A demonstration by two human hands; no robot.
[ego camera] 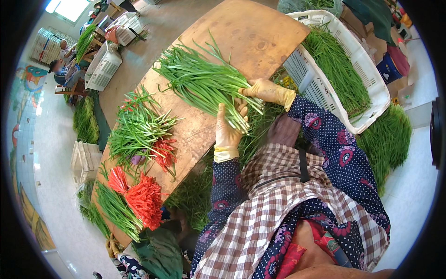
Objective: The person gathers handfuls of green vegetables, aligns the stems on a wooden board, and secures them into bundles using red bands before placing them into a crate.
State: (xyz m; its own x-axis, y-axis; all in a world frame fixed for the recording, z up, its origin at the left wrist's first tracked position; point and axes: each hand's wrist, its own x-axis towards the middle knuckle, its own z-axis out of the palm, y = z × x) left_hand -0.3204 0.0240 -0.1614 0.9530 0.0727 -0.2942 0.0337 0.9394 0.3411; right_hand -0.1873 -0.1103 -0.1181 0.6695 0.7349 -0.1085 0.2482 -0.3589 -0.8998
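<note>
A loose bunch of long green garlic chives (198, 78) lies across the wooden tabletop, its pale cut ends pointing back toward me. My left hand (228, 130), in a thin yellowish glove, cups those ends from the left with the thumb up and the fingers partly hidden under the stems. From the right, my right hand (266, 92), gloved alike, grips the stems near their ends. A smaller, tangled heap of chives (139, 129) sits to the left on the wooden table (244, 31), with red ties (163, 153) beside it.
Red tie bundles (144, 198) lie by another chive bunch (118, 209) at the table's left end. A co-worker's gloved hand (113, 246) is there. A white plastic crate (378, 101) of chives stands at right. More chives (386, 143) rest beyond it. Seated people (68, 75) work farther off.
</note>
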